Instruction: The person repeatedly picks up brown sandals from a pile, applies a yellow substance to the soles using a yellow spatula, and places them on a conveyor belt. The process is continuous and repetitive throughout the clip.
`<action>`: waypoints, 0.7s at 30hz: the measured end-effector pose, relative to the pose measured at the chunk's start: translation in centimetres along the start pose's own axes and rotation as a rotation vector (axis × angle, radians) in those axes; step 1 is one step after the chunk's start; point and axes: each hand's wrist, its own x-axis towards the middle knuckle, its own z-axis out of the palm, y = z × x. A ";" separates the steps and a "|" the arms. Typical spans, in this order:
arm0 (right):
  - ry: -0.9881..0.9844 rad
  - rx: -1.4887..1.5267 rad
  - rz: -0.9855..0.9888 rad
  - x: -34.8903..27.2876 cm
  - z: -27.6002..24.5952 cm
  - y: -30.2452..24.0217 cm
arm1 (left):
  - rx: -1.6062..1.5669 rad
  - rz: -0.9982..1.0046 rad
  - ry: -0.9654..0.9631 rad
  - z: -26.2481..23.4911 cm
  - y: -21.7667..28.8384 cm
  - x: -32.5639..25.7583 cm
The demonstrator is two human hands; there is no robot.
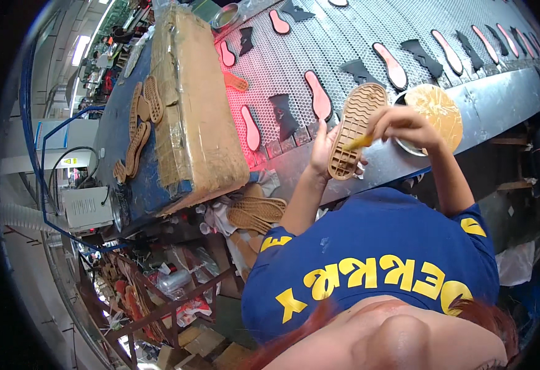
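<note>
In my left hand (324, 148) is a tan shoe sole (359, 120), held upright in front of me with its ridged, gridded face showing. The thumb lies along its left edge, and fingertips show at its lower right edge. My right hand (406, 127) is closed round a yellow brush (361, 142), whose tip lies over the lower part of the sole. The brush is slightly blurred and mostly covered by the fingers. Just behind the right hand stands a round pot (419, 150) with a tan, tape-covered disc (436, 111) over it.
Pink-faced insoles (317, 92) and black shoe uppers (282, 116) lie in rows on a perforated metal conveyor (338, 37). A cardboard-topped blue machine (202, 117) stands left, with tan soles (137, 148) on it. More soles (254, 213) lie below beside my left arm. A metal ledge (498, 92) edges the conveyor.
</note>
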 end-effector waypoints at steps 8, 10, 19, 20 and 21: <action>0.758 -0.981 0.493 -11.3 -3.0 13.1 | 0.094 0.662 0.177 -0.5 -0.1 -0.7; 0.667 -1.124 0.542 -13.6 -1.6 15.6 | 0.133 0.759 0.227 -1.4 -0.1 -0.7; 0.738 -1.359 0.568 -15.9 0.5 19.4 | 0.522 0.840 0.293 -2.0 -2.4 -1.2; 0.782 -1.280 0.530 -15.8 0.2 19.5 | 0.521 0.826 0.299 -2.1 -2.5 -1.3; 0.821 -1.212 0.487 -15.7 0.2 19.5 | 0.549 0.836 0.302 -2.0 -2.5 -1.4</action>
